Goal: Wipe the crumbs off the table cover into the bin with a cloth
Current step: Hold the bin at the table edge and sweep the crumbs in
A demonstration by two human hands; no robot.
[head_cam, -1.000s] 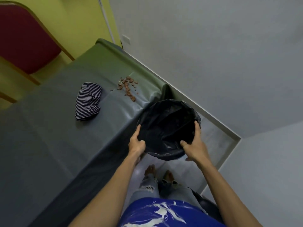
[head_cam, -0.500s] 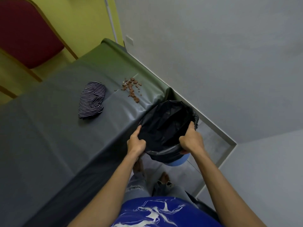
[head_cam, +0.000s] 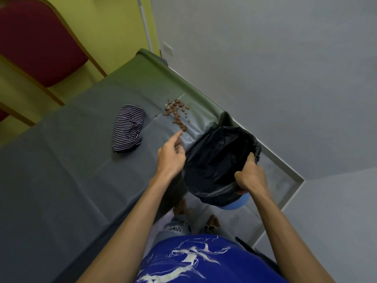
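Note:
Brown crumbs [head_cam: 177,113] lie scattered near the far right edge of the grey-green table cover [head_cam: 61,180]. A striped cloth [head_cam: 127,128] lies bunched on the cover, left of the crumbs. The blue bin [head_cam: 236,204], lined with a black bag [head_cam: 216,160], hangs beside the table's right edge. My right hand [head_cam: 252,175] grips the bin's near rim through the bag. My left hand [head_cam: 171,154] hovers over the cover's edge, holding nothing, its index finger stretched toward the nearest crumbs.
A red-seated chair with a wooden frame [head_cam: 38,43] stands behind the table by the yellow wall. A grey wall [head_cam: 265,58] runs along the right side. My bare feet [head_cam: 195,215] stand on the pale floor under the bin.
My left hand has let go of the bin's rim and risen over the cover toward the crumbs. My right hand keeps its grip, and the bin has come up nearer the table's edge.

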